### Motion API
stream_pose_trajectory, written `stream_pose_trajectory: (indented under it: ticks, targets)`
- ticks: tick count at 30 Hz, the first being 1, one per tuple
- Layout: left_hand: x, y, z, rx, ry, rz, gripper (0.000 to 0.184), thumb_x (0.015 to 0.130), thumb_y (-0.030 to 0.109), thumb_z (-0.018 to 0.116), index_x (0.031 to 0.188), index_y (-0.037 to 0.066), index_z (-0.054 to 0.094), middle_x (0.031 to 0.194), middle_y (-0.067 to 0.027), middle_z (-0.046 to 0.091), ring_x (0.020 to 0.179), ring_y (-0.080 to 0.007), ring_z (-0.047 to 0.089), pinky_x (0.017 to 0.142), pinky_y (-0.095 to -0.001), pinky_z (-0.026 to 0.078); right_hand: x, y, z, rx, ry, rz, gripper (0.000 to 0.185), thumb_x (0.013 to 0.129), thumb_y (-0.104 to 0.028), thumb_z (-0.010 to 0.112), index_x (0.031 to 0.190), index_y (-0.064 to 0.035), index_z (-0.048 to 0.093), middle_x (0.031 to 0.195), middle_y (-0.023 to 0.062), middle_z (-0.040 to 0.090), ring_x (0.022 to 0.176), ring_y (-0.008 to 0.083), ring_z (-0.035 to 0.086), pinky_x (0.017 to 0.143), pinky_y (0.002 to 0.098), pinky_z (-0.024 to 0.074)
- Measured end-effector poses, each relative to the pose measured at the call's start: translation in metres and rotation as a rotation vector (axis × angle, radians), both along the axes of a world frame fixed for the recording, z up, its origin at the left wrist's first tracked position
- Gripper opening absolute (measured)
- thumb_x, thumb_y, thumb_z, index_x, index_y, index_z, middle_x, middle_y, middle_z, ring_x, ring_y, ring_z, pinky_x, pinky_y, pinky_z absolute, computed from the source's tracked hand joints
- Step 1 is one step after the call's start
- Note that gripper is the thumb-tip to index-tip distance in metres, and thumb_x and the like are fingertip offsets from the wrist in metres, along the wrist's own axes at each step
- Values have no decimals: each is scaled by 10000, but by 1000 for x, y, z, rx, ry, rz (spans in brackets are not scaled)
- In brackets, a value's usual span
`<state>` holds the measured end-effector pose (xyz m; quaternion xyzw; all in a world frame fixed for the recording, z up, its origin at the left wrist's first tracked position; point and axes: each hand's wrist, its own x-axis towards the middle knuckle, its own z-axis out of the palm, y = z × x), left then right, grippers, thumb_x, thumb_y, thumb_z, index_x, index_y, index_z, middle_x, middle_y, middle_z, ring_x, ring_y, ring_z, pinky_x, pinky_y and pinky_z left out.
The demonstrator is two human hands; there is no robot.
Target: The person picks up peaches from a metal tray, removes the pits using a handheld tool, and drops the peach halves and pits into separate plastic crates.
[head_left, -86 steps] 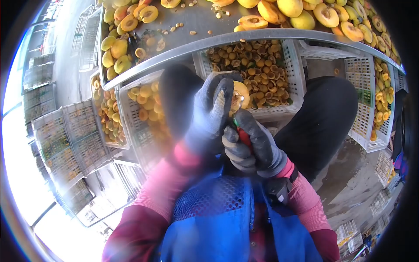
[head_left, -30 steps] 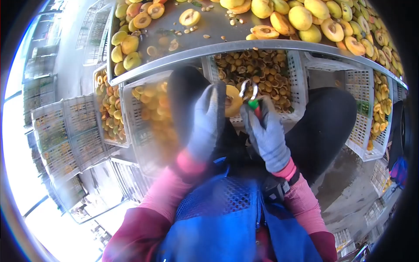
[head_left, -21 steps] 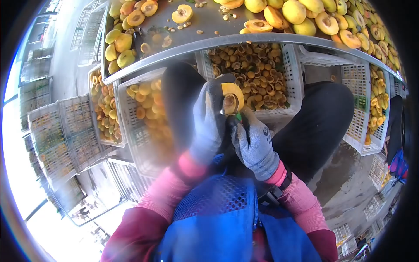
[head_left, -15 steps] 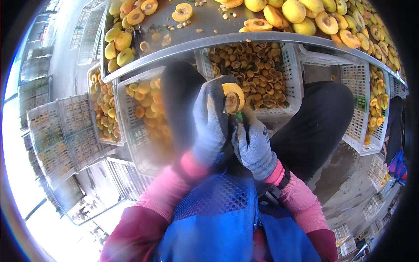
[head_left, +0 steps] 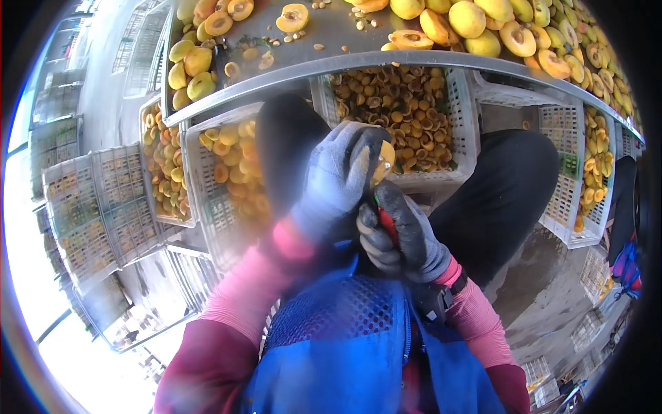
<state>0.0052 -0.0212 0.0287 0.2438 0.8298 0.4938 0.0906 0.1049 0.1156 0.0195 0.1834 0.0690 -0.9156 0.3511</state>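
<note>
My left hand [head_left: 341, 165], in a grey glove with dark fingers, is closed round a halved yellow peach [head_left: 384, 163] in front of my lap. Just below it, my right hand [head_left: 407, 238], gloved alike, is wrapped round a small tool with a red handle [head_left: 387, 224] and a bit of green near its top. The tool's working end is close to the peach; whether it touches the flesh I cannot tell. Glove fingers hide much of both the peach and the tool.
A metal-edged table [head_left: 324, 69] ahead bears whole and halved peaches [head_left: 467, 19] and scattered pits. Beneath it stand a crate of small cupped pieces [head_left: 396, 117] and a crate of peaches [head_left: 231, 165]. More crates [head_left: 562, 165] flank my knees. Another person's leg [head_left: 623, 200] shows at far right.
The peach has turned, its hollow cut face no longer facing me. My right hand has rolled and drawn slightly down, so the tool's red handle now shows.
</note>
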Motion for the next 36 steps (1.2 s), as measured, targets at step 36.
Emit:
stream_pose_trajectory:
  ticks: [36]
  targets:
    - [-347,110,93,-419,923,170,540,819,518,597,1221,162,545,1206,-111,543,1110,-327,527,913,-428,436,-58,37,-81,682,-126,-105,498,874,-609,506,884,-111,515,580,-21,467,407,103,443,375,260,365]
